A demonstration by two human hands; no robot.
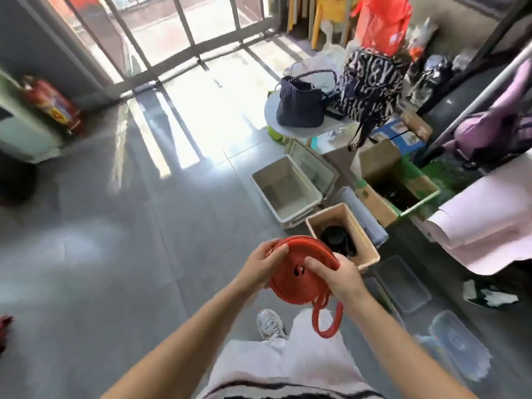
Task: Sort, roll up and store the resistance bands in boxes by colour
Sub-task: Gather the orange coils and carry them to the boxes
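Grey floor tiles (115, 226) run out from a barred glass door (178, 38), with strong sun lying across them.

Containers line the right side. A white plastic bin (286, 194) stands open; nothing shows inside it. Just beside it, nearer the person, a beige box (365, 249) holds a black rolled band (335, 240). Behind these, a cardboard box (371, 165) with green flaps has dark contents too blurred to name. Two clear plastic tubs (403, 283) lie on the floor near the beige box, and a clear lid (457, 341) lies closer to the camera.

Both hands hold a red resistance band (296, 280), wound into a flat coil, in the air just this side of the beige box. The left hand (263, 264) grips the coil's left rim with curled fingers. The right hand (344, 279) clasps the right side, thumb across the face. A loose loop of the band hangs below the coil.

To the left and ahead, the floor is open as far as a red fire extinguisher (54, 105) by the wall. On the right, a small round table (302, 131) carrying a navy bag (299, 106) and a black-and-white bag (371, 87), and a pale pink paper roll (475, 226), crowd the boxes.
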